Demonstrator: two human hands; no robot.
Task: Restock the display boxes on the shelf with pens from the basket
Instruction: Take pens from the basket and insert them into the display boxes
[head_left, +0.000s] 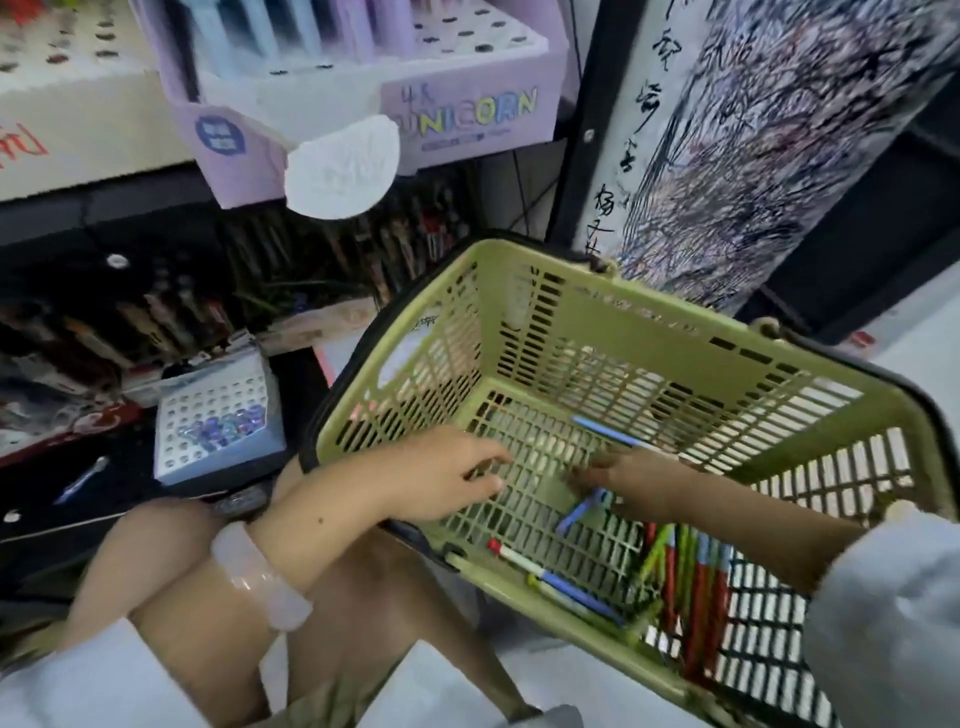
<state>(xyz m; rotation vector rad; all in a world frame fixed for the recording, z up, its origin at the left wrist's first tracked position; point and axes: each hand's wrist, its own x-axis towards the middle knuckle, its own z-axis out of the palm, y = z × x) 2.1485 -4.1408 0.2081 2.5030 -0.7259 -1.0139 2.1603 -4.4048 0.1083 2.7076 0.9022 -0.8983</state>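
A green plastic basket (613, 338) tilts in front of me. Both hands reach inside it. My left hand (447, 475) hovers over the mesh floor with fingers spread, holding nothing. My right hand (631, 480) presses down on a blue pen (579, 512) lying on the floor; its fingers curl around the pen. Another blue pen (608, 434) lies just beyond that hand. Several red, green and blue pens (685, 582) pile in the near corner. A purple unicorn display box (467, 114) stands on the upper shelf, and a small white holed box (215, 415) sits lower left.
Dark shelf trays of pens (171, 312) fill the lower shelf behind the basket. A loose blue pen (83, 478) lies on the black ledge at left. A scribbled test paper panel (753, 156) stands at right. My knees (171, 561) are below the basket.
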